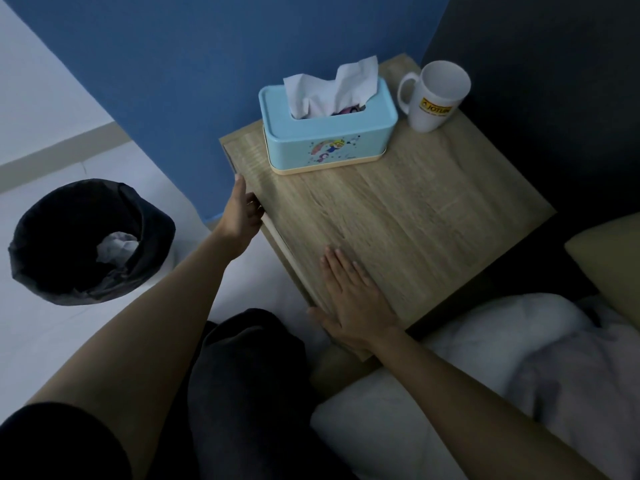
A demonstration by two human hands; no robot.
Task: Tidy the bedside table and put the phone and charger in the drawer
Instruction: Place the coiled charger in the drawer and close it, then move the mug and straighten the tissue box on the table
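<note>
The wooden bedside table (398,209) fills the middle of the view. My left hand (242,213) is at its left front face, fingers tucked against the top edge of the drawer front (280,247), which stands almost flush with the table. My right hand (353,299) lies flat, palm down, fingers spread, on the near corner of the tabletop. A light blue tissue box (329,133) with white tissue sticking out stands at the back of the top. Beside it on the right is a white mug (434,95) with a yellow logo. No phone or charger is in sight.
A black-lined waste bin (90,240) with crumpled tissue inside stands on the pale floor at left. A blue wall is behind the table and a dark headboard at right. White bedding (519,358) and a yellowish pillow (613,265) lie to the right. My dark-trousered knee (249,375) is below.
</note>
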